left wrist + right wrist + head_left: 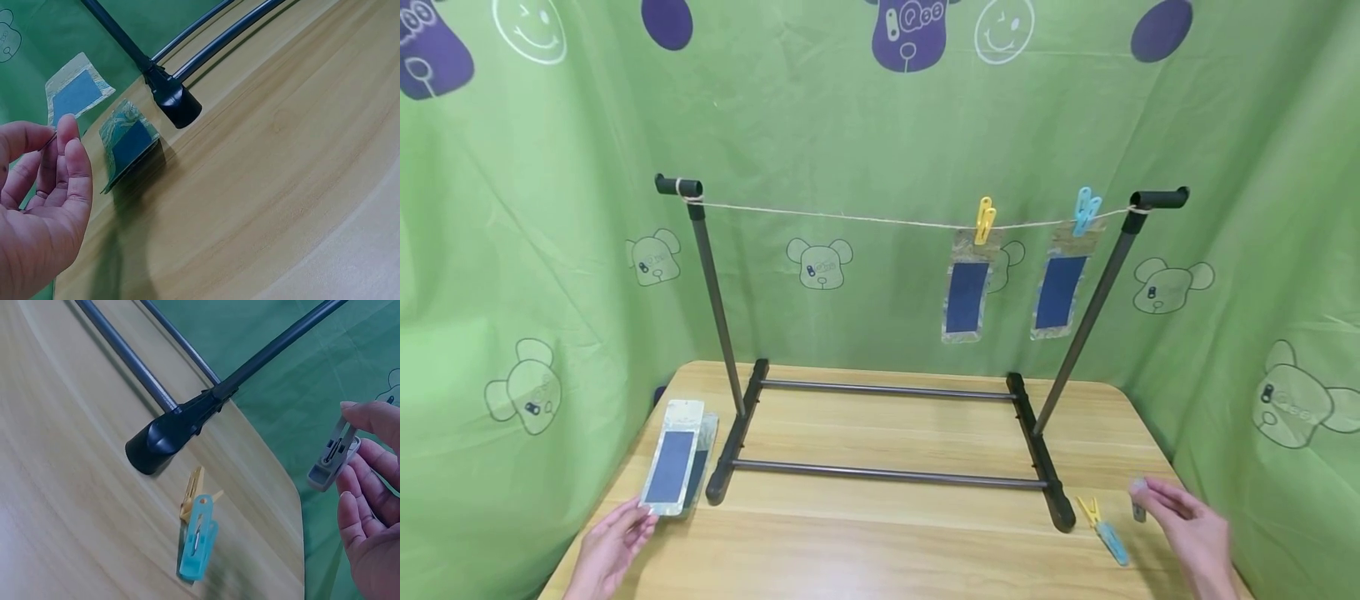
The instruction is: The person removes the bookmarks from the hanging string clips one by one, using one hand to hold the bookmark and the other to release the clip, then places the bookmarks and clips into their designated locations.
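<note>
Left hand point(613, 542) pinches a clear pouch point(672, 457) by its lower edge, lifted over the table's point(880, 550) left edge. Right hand point(1187, 529) pinches a grey clothespin point(330, 456) between thumb and fingertips, above the right edge.

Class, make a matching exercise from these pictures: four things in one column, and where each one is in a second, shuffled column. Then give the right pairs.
Things:
1. yellow peg
2. grey peg
3. blue peg
4. packet

Places:
A. flat on the table by the rack's foot
B. pinched in the left hand
C. clipped on the string
D. held in the right hand

Pairs: 1-C, 2-D, 3-A, 4-B
</note>
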The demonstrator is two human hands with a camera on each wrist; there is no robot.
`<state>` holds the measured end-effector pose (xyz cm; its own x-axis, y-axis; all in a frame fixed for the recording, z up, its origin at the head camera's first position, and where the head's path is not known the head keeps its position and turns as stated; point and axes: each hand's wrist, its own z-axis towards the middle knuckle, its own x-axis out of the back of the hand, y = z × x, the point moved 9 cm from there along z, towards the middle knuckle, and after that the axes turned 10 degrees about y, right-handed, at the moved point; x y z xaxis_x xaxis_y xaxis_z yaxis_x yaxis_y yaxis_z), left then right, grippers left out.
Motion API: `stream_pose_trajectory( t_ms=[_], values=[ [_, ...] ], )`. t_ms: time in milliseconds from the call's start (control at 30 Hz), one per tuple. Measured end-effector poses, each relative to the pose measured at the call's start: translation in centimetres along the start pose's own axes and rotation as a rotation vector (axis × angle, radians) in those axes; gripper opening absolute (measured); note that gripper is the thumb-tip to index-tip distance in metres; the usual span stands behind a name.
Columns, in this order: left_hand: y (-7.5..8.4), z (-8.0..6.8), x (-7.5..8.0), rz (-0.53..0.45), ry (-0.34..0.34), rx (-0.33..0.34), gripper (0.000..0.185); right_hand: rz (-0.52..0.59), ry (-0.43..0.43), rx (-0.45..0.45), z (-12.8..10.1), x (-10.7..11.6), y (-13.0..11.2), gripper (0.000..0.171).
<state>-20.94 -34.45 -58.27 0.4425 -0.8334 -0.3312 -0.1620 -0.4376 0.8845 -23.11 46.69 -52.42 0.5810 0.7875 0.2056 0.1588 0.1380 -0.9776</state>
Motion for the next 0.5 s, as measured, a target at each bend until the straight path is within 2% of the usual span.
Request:
stream_pose_trajectory(
  t_ms=[333,500],
  values=[
    [-0.5,0.2,0.6,0.037,0.026,0.023,0.027,-0.104,-0.004,-0.025,0.3,0.4,1.1,0.035],
    [-0.7,0.2,0.8,0.041,0.045,0.038,0.026,-0.199,0.003,-0.002,0.3,0.6,1.4,0.046]
  ],
)
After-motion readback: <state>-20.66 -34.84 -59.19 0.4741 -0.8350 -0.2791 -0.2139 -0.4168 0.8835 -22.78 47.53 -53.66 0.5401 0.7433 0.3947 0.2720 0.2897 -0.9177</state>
